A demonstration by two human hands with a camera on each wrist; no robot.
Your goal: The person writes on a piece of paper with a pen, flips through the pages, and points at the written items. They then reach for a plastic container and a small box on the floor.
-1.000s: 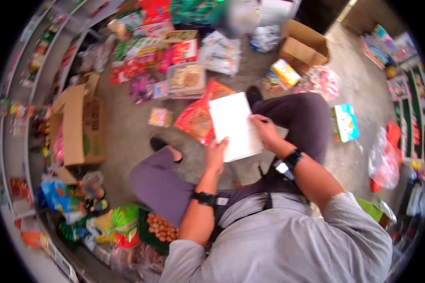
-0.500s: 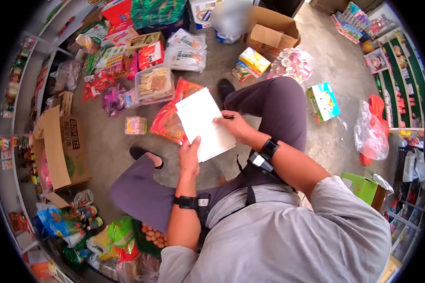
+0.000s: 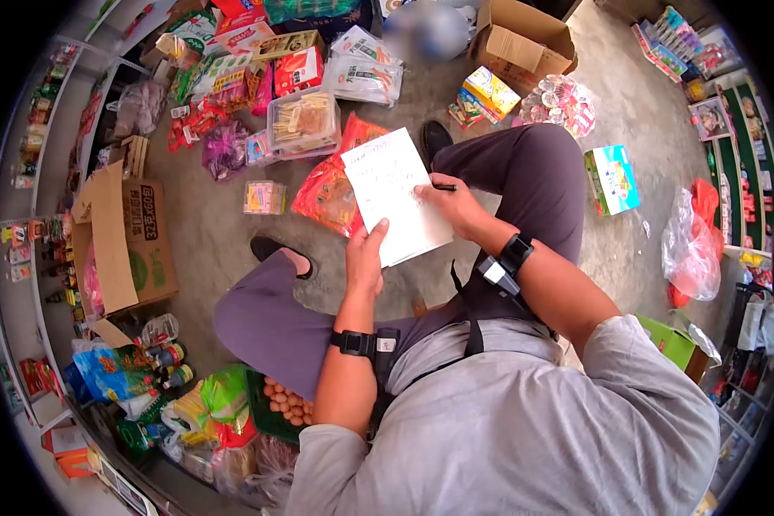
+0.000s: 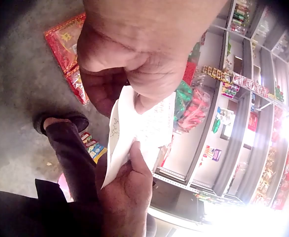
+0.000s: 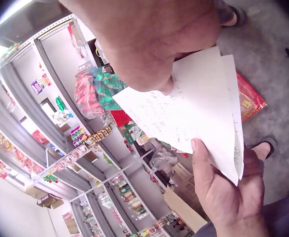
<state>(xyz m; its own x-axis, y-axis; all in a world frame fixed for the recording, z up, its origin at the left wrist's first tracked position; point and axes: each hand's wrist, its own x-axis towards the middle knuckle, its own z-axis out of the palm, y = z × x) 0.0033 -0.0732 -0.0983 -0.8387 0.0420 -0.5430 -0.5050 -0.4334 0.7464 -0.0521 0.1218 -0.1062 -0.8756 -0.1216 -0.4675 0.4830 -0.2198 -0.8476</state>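
A few white paper sheets, with handwriting on them, lie in front of the person, tilted over the lap. My left hand grips their near-left edge, its thumb on top and the fingers underneath. In the right wrist view that left thumb presses on the written face. My right hand pinches a dark pen, its fingertips right at the right half of the page. The pen's tip is hidden behind the fingers. Below the paper on the floor lies a red packet.
Around the crossed legs stand a clear tub of sticks, a small clear pack and an open carton. A green crate of eggs is beside the left knee. Shelves line the walls, and another carton stands at the back.
The head view has shifted, first one way, then partly back. Both hands keep their hold on the paper and pen, and the handwriting shows more clearly now.
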